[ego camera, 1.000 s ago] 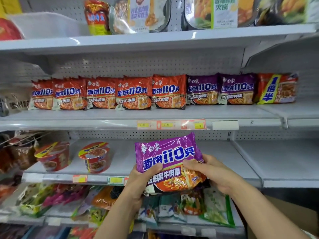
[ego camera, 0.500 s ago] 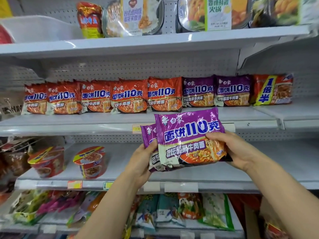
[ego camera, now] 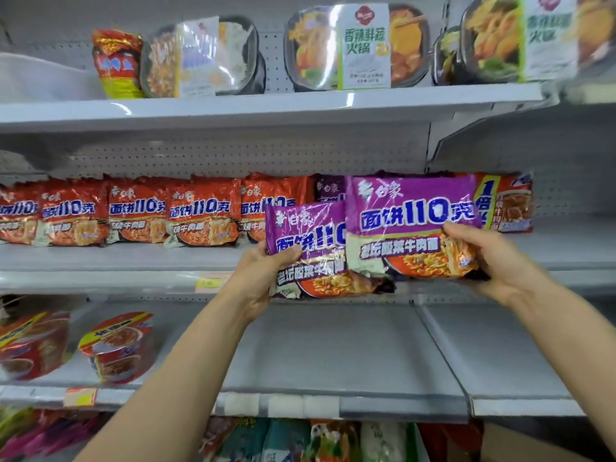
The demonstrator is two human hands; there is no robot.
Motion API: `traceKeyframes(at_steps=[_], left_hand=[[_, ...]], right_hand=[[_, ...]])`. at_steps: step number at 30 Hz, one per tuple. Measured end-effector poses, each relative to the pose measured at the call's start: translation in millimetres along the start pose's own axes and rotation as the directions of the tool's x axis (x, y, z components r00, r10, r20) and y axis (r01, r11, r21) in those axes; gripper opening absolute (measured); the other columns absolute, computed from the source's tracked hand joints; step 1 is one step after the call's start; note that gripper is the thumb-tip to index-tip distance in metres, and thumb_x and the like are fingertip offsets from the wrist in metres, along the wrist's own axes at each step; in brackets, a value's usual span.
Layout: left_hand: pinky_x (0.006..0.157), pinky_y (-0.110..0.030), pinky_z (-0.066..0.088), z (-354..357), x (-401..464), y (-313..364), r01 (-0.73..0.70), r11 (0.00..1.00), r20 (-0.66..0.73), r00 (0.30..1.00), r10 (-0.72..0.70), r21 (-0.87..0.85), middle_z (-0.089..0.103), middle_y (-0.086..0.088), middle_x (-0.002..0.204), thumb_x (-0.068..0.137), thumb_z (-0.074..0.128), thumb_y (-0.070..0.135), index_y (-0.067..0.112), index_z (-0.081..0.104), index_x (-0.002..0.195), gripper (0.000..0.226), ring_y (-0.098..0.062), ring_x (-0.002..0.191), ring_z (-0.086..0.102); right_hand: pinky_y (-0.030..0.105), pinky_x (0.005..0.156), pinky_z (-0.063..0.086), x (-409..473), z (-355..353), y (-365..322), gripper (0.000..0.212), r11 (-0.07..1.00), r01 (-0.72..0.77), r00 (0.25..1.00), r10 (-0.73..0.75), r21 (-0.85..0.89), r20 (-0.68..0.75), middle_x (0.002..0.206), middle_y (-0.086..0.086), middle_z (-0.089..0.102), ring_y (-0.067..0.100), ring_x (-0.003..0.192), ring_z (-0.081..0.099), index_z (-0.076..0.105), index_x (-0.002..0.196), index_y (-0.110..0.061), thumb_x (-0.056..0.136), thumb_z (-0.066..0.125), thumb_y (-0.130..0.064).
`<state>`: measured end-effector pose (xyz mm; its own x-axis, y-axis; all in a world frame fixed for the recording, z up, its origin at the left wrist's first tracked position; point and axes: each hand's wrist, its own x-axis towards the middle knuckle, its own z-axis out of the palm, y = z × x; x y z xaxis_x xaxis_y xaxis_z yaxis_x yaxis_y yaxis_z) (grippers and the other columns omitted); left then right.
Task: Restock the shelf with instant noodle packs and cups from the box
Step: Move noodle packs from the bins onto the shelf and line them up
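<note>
I hold two purple noodle packs in front of the middle shelf (ego camera: 133, 258). My left hand (ego camera: 263, 275) grips the lower-left purple pack (ego camera: 306, 248) by its left edge. My right hand (ego camera: 493, 258) grips the larger-looking purple pack (ego camera: 410, 225) by its right edge; it overlaps the left one. Behind them a row of orange noodle packs (ego camera: 200, 215) stands on the middle shelf, with a purple pack (ego camera: 328, 188) partly hidden at the row's right end. The box is out of view.
An orange and yellow pack (ego camera: 510, 205) stands right of the held packs. Two red noodle cups (ego camera: 116, 348) lie on the lower shelf (ego camera: 333, 358) at the left. Boxed hotpot meals (ego camera: 356, 48) fill the top shelf. Colourful bags (ego camera: 300, 441) sit below.
Both hands have lifted the purple packs from the lower shelf level up to the middle shelf. The packs have spread apart, so two show side by side.
</note>
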<state>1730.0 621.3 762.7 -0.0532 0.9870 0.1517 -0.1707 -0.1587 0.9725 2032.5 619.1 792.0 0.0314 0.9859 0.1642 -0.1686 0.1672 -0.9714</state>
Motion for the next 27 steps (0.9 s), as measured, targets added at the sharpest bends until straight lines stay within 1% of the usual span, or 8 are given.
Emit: traceKeyframes(at_steps=[2, 6, 9, 13, 15, 18, 22, 27], left_hand=[[0.078, -0.04, 0.059, 13, 16, 2, -0.013, 1.0, -0.011, 1.0, 0.013, -0.002, 0.075, -0.013, 0.104, 0.089, 0.067, 0.009, 0.006, 0.059, 0.117, 0.03, -0.026, 0.091, 0.073], [0.07, -0.038, 0.062, 40, 40, 5, -0.016, 0.999, -0.038, 0.999, 0.015, -0.033, 0.075, -0.015, 0.1, 0.089, 0.066, 0.005, 0.005, 0.059, 0.115, 0.027, -0.026, 0.083, 0.074], [0.063, -0.034, 0.061, 63, 59, 6, -0.024, 1.0, -0.063, 0.998, 0.023, -0.012, 0.074, -0.016, 0.099, 0.09, 0.064, 0.003, 0.004, 0.062, 0.109, 0.018, -0.023, 0.075, 0.072], [0.048, -0.022, 0.055, 86, 86, 1, -0.028, 1.0, -0.147, 0.989, 0.03, 0.014, 0.07, -0.012, 0.085, 0.091, 0.064, -0.001, 0.008, 0.058, 0.093, 0.011, -0.013, 0.061, 0.07], [0.06, -0.027, 0.059, 88, 100, -5, -0.02, 1.0, -0.186, 0.982, 0.02, 0.001, 0.071, -0.015, 0.097, 0.088, 0.069, 0.003, 0.013, 0.056, 0.091, 0.017, -0.02, 0.077, 0.07], [0.085, -0.046, 0.057, 93, 118, -11, 0.001, 1.0, -0.205, 0.979, 0.002, 0.012, 0.071, -0.016, 0.11, 0.083, 0.075, 0.01, 0.008, 0.059, 0.114, 0.036, -0.031, 0.095, 0.07], [0.082, -0.045, 0.058, 101, 136, -17, 0.004, 0.999, -0.204, 0.979, 0.003, 0.034, 0.071, -0.012, 0.105, 0.09, 0.067, 0.005, 0.009, 0.054, 0.119, 0.032, -0.029, 0.092, 0.07], [0.074, -0.035, 0.056, 102, 158, -20, -0.036, 0.989, -0.217, 0.974, 0.067, 0.146, 0.069, -0.008, 0.112, 0.093, 0.063, 0.01, 0.014, 0.051, 0.125, 0.034, -0.023, 0.094, 0.069]], right_hand=[[0.033, 0.069, 0.054, 14, -24, -7, 0.052, 0.999, 0.022, 0.998, -0.02, 0.038, -0.059, 0.093, 0.0, 0.076, 0.015, 0.075, 0.073, 0.063, 0.118, -0.016, 0.068, 0.071, -0.027], [0.033, 0.066, 0.053, 40, -62, -15, 0.017, 0.997, 0.065, 0.989, -0.057, 0.052, -0.135, 0.079, -0.006, 0.075, 0.01, 0.067, 0.072, 0.063, 0.105, -0.021, 0.089, 0.063, -0.019], [0.045, 0.085, 0.054, 65, -86, -17, 0.026, 0.996, 0.078, 0.983, -0.07, 0.035, -0.17, 0.098, 0.002, 0.075, 0.02, 0.087, 0.072, 0.065, 0.111, -0.022, 0.085, 0.068, -0.016], [0.046, 0.088, 0.053, 96, -109, -14, 0.029, 0.997, 0.064, 0.974, -0.07, -0.035, -0.215, 0.101, 0.005, 0.073, 0.021, 0.085, 0.07, 0.064, 0.112, -0.019, 0.083, 0.07, -0.014], [0.049, 0.095, 0.05, 108, -114, -10, 0.036, 0.995, 0.055, 0.972, -0.072, -0.083, -0.223, 0.101, 0.005, 0.072, 0.024, 0.092, 0.068, 0.062, 0.116, -0.016, 0.081, 0.073, -0.015], [0.046, 0.102, 0.044, 124, -120, -4, 0.041, 0.991, 0.04, 0.975, -0.067, -0.127, -0.214, 0.108, 0.004, 0.07, 0.025, 0.104, 0.065, 0.059, 0.12, -0.017, 0.081, 0.074, -0.017], [0.049, 0.115, 0.027, 142, -120, 3, 0.066, 0.991, 0.013, 0.979, -0.039, -0.132, -0.198, 0.126, -0.001, 0.06, 0.022, 0.121, 0.053, 0.05, 0.133, -0.018, 0.075, 0.078, -0.026], [0.048, 0.114, 0.029, 163, -127, 9, 0.092, 0.983, 0.011, 0.986, -0.041, -0.184, -0.164, 0.13, 0.004, 0.061, 0.025, 0.121, 0.055, 0.046, 0.139, -0.018, 0.058, 0.085, -0.04]])
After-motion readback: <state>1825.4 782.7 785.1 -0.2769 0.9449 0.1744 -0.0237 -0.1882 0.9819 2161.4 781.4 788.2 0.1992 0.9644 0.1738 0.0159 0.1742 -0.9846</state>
